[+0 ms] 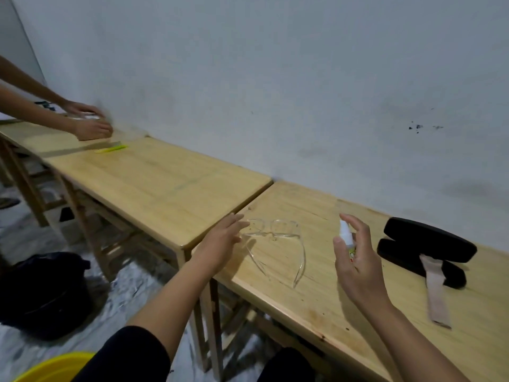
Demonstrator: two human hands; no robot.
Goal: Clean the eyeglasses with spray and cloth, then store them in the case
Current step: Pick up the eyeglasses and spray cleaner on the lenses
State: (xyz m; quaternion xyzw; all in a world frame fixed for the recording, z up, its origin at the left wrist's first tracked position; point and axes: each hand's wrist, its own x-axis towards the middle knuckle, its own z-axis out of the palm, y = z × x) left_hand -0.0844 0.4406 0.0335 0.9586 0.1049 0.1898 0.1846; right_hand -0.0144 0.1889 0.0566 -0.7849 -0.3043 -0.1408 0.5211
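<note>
Nearest, the right hand (355, 260) grips a small white spray bottle (346, 238); the left hand (220, 241), fingers straight, touches clear plastic eyeglasses (275, 238) lying on the wooden desk (316, 304). Right: open black case (424, 246), beige cloth (436, 293).

1. The wooden table (316, 304) is pale, smooth wood with a faint sheen, speckled with dark marks.
2. The eyeglasses (275, 238) are clear, glossy plastic, see-through all over.
3. The spray bottle (346, 238) looks like smooth white plastic with a printed label.
4. The glasses case (429, 239) is black and matt.
5. The cleaning cloth (436, 293) is soft, beige, matt fabric.
6. The wall (275, 78) is matt, scuffed paint.
</note>
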